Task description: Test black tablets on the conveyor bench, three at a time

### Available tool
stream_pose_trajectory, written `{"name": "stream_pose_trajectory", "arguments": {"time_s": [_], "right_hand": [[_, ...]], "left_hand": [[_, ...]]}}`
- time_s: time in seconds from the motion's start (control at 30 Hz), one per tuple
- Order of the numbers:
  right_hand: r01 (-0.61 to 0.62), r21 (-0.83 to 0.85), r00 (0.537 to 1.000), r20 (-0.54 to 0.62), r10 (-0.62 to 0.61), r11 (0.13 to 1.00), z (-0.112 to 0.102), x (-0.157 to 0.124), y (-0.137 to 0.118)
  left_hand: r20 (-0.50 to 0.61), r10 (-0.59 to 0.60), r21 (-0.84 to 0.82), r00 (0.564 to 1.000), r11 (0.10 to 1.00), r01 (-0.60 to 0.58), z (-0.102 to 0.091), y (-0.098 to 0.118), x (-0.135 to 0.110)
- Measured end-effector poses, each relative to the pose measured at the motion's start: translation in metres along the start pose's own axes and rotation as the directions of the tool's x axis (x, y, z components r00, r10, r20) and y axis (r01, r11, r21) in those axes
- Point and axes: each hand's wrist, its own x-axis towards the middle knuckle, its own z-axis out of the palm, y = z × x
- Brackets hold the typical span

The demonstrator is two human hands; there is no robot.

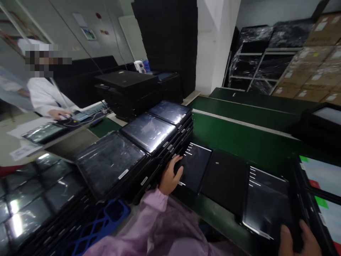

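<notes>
The left tablet (196,167) and right tablet (266,202) have smooth, glossy, glass-like screens; the pad (225,177) between them looks matt black. The stacked panels (112,163) gleam — slick, with mirror-like streaks. The worktop (239,131) is smooth green, the crate (90,227) blue plastic, the sleeve (154,203) cloth, the boxes (326,30) cardboard — and the rack's wrap (289,32) shiny, crinkled film.

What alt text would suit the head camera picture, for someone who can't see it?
A person's left hand is at the edge of a dark screen showing white text, the right hand near a similar screen, at a green bench. Stacked black-framed screens stand to the left; beyond them is a co-worker in white.
</notes>
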Motion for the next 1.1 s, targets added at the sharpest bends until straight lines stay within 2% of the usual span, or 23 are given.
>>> {"name": "stream_pose_trajectory", "arguments": {"time_s": [0.07, 0.17, 0.3, 0.5, 0.7, 0.9, 1.1], "right_hand": [[0.147, 0.002, 0.986, 0.078, -0.146, 0.989, 0.003, 0.017, -0.020], [0.298, 0.042, 0.942, 0.145, -0.301, 0.954, 0.019, 0.045, -0.038], [0.392, 0.043, 0.910, 0.126, -0.394, 0.919, 0.034, 0.072, -0.042], [0.452, 0.055, 0.881, 0.131, -0.455, 0.890, 0.039, 0.088, -0.048], [0.504, 0.025, 0.853, 0.139, -0.502, 0.863, 0.061, 0.094, -0.057], [0.540, -0.001, 0.834, 0.136, -0.535, 0.842, 0.059, 0.071, -0.057], [0.544, 0.054, 0.829, 0.123, -0.546, 0.837, 0.053, 0.049, -0.044]], "left_hand": [[0.049, 0.072, 0.038, 0.996, 0.996, -0.074, 0.005, 0.009, 0.028], [0.088, 0.127, 0.119, 0.988, 0.983, -0.138, 0.024, 0.009, 0.066], [0.094, 0.131, 0.131, 0.987, 0.981, -0.142, 0.044, -0.003, 0.088], [0.112, 0.158, 0.076, 0.981, 0.983, -0.167, 0.042, -0.005, 0.082], [0.115, 0.227, 0.075, 0.967, 0.969, -0.236, 0.037, 0.003, 0.074], [0.111, 0.229, 0.102, 0.967, 0.965, -0.240, 0.028, -0.013, 0.063], [0.111, 0.186, 0.131, 0.976, 0.971, -0.200, 0.021, -0.028, 0.050]]}}
